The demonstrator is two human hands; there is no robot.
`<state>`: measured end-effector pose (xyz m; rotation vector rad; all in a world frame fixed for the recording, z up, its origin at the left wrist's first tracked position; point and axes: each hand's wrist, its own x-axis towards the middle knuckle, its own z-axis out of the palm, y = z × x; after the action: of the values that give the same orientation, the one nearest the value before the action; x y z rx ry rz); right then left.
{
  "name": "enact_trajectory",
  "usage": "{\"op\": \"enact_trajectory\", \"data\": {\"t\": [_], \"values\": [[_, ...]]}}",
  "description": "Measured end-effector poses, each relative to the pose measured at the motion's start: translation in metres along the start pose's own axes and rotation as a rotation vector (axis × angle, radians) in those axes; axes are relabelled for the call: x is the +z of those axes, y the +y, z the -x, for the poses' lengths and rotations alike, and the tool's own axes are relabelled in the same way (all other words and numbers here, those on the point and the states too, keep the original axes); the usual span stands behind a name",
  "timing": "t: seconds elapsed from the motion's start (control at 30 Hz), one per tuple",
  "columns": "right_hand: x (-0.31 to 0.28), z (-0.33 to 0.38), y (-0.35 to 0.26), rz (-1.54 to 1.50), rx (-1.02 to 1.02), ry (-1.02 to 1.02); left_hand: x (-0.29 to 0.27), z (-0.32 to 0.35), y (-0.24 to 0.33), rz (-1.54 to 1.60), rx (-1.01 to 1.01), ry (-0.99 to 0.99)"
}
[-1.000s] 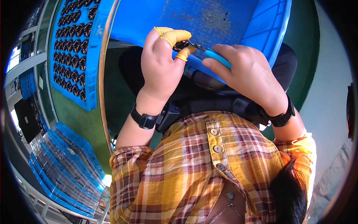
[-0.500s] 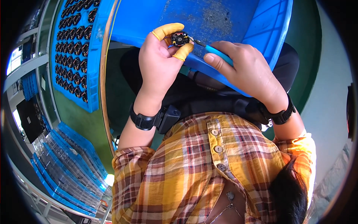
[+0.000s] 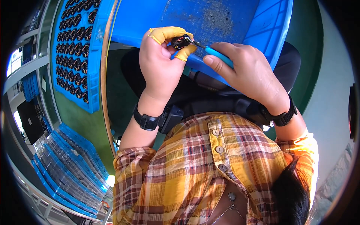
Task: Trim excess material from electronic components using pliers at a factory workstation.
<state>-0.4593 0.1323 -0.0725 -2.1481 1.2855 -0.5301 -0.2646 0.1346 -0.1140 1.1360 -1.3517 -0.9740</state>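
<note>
Between the thumb and fingers of my left hand (image 3: 161,63) sits a small round black part (image 3: 180,42) with copper-coloured bits, its face tilted. Yellow finger cots cover the thumb and a finger of that hand. My right hand (image 3: 243,67) is closed around the light-blue handles of a small pair of cutting pliers (image 3: 220,56). The pliers' metal tip touches the right edge of the black part; whether the jaws are closed is too small to tell. Both are held above the near edge of a blue bin (image 3: 255,37).
Small clippings lie scattered on the bin's floor. At the left, a blue tray (image 3: 93,75) holds rows of similar black parts on a green table (image 3: 84,123) with a wooden edge. Below it stands a stack of clear and blue trays (image 3: 69,168).
The black part has turned in my left fingers, from facing up to tilted. My left hand has rotated slightly; the pliers have shifted a little to the left.
</note>
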Motion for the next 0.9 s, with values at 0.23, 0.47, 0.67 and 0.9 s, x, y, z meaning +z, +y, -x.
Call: {"op": "enact_trajectory", "data": {"t": [0.23, 0.47, 0.67, 0.9], "values": [[-0.002, 0.001, -0.002, 0.009, -0.013, 0.004, -0.003, -0.002, 0.002, -0.225, 0.099, -0.030], [-0.002, 0.000, -0.003, -0.013, -0.008, -0.016, -0.003, 0.001, -0.002, -0.126, 0.082, 0.040], [-0.003, 0.000, -0.004, -0.050, -0.009, -0.016, -0.002, 0.000, 0.000, -0.178, 0.129, 0.062], [-0.004, -0.001, -0.004, -0.045, -0.019, -0.009, -0.005, -0.001, 0.009, -0.505, 0.280, 0.017]]}}
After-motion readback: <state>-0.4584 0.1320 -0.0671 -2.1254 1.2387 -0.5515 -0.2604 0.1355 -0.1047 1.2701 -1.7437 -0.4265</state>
